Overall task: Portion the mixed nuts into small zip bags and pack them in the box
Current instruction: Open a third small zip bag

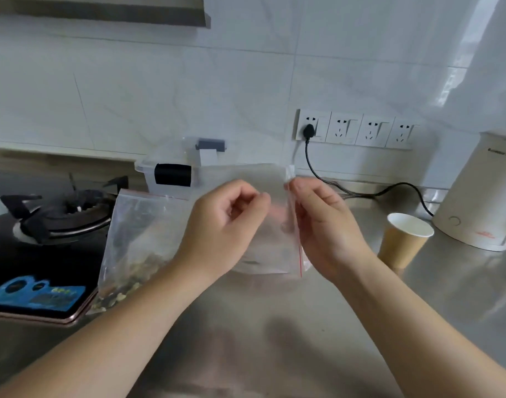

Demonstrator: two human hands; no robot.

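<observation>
I hold a small clear zip bag (270, 248) with a red seal line above the steel counter, turned so its seal runs down the right side. My left hand (226, 225) pinches its left part and my right hand (323, 222) pinches the seal edge. The bag looks empty. To the left stands a large zip bag of mixed nuts (131, 251), leaning upright with the nuts at its bottom. Behind it is a clear plastic box (171, 168) with dark latches, partly hidden by the bags.
A gas stove (59, 216) lies at the left, with a blue label at its front corner. A paper cup (404, 239) and a white electric kettle (481, 193) stand at the right. A black cord (360, 191) runs from the wall sockets along the counter.
</observation>
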